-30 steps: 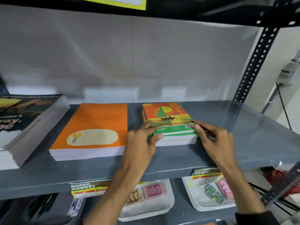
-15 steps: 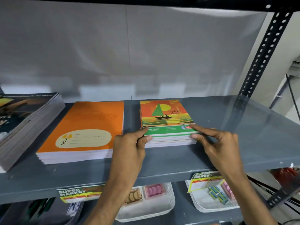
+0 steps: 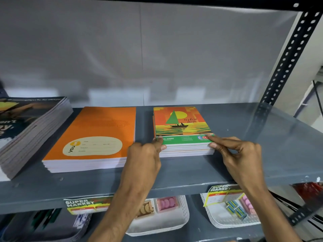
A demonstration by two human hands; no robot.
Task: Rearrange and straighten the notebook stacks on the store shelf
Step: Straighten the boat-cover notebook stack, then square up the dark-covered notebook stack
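A small stack of sailboat-cover notebooks (image 3: 181,123) lies on the grey shelf (image 3: 262,137), right of centre. My left hand (image 3: 145,154) pinches its front left corner, thumb on the top cover. My right hand (image 3: 239,151) pinches the front right corner, forefinger on top and thumb against the page edges. The stack's edges look nearly flush. Left of it, with a narrow gap, sits a larger stack of orange notebooks (image 3: 97,133). A tall stack of dark-cover notebooks (image 3: 29,126) rests at the far left, partly cut off by the frame.
A black perforated upright (image 3: 286,55) stands at the shelf's right end, with bare shelf between it and the sailboat stack. Below, white baskets (image 3: 176,222) hold biscuits and erasers, and price tags (image 3: 82,205) hang on the shelf's front edge.
My hands have shifted their grip on the sailboat stack's front corners, and its notebooks now sit squarer. The view has moved closer and slightly left.
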